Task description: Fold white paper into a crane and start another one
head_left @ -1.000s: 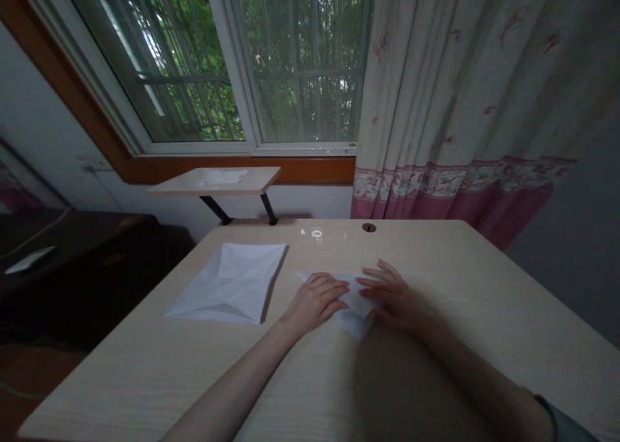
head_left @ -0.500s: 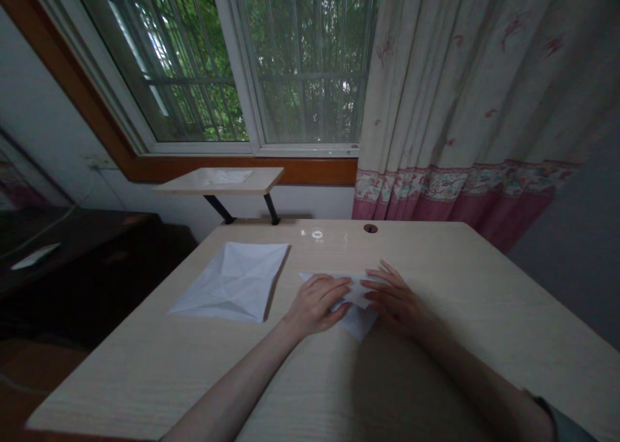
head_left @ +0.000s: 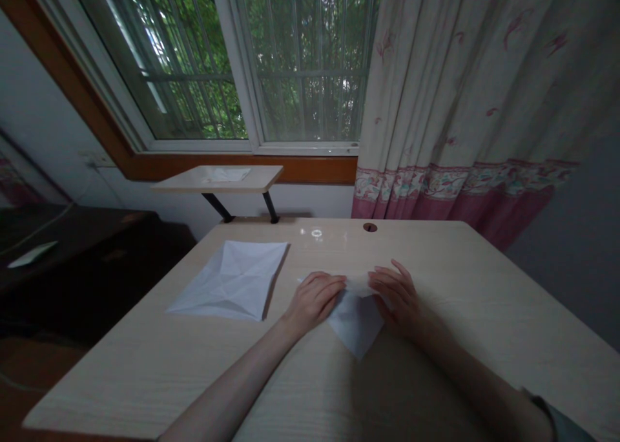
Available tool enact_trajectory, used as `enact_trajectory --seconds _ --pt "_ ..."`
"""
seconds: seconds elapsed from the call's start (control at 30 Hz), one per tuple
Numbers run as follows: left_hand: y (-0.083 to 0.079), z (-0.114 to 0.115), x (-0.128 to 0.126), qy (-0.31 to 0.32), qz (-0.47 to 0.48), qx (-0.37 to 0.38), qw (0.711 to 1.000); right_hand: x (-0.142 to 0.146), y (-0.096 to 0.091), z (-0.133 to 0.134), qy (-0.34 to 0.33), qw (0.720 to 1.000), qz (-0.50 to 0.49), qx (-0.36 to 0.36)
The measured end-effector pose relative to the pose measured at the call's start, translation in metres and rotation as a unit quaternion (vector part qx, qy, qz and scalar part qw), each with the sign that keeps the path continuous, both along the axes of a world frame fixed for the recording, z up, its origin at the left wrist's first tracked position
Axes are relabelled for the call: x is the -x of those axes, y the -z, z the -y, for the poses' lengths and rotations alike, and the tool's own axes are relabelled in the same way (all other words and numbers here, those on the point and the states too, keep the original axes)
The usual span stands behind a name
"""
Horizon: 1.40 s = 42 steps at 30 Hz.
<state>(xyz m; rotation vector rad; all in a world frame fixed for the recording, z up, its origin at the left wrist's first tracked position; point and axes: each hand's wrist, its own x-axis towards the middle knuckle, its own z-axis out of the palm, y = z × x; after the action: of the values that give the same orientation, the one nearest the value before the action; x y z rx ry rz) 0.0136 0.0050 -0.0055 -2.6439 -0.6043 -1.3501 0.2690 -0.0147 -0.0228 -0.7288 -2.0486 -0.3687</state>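
A sheet of white paper (head_left: 357, 322) lies on the desk between my hands, with a pointed corner toward me and a folded flap along its far side. My left hand (head_left: 314, 302) grips the paper's left part, fingers bent together over the far fold. On the other side my right hand (head_left: 394, 298) holds the right part of the flap, its thumb below and its fingers above. Both hands hide the paper's side corners. To the left lies a second, creased sheet of white paper (head_left: 237, 279), spread out and untouched.
The pale wooden desk (head_left: 445, 254) has a round cable hole (head_left: 370, 227) near its far edge. A raised shelf (head_left: 179, 182) on black legs stands at the back left, with white paper (head_left: 230, 174) on it. A patterned curtain (head_left: 436, 106) hangs behind.
The near corner of the paper now reaches further toward me and more of its face shows. The folded flap looks narrower. Both hands have shifted slightly along the far edge.
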Motion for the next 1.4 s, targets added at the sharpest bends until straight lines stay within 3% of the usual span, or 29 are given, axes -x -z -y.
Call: enact_trajectory --seconds 0.2,0.37,0.67,0.97,1.4 --pt "0.002 -0.002 0.000 -0.029 0.035 -0.021 0.999 0.004 0.003 -0.002 0.005 0.999 -0.019 -0.036" --pt "0.001 -0.001 -0.001 -0.092 0.015 -0.024 0.995 0.007 0.004 -0.004 0.057 0.998 -0.007 -0.038" --pt "0.003 -0.002 -0.004 -0.155 -0.008 0.055 0.986 0.009 0.003 -0.011 0.114 0.993 0.024 0.007" --pt "0.006 -0.004 -0.005 -0.169 -0.037 0.080 0.982 0.008 0.016 -0.020 0.158 0.985 0.040 0.057" --pt "0.025 -0.011 -0.003 -0.210 -0.138 0.119 0.961 0.009 0.021 -0.020 0.238 0.960 0.091 0.120"
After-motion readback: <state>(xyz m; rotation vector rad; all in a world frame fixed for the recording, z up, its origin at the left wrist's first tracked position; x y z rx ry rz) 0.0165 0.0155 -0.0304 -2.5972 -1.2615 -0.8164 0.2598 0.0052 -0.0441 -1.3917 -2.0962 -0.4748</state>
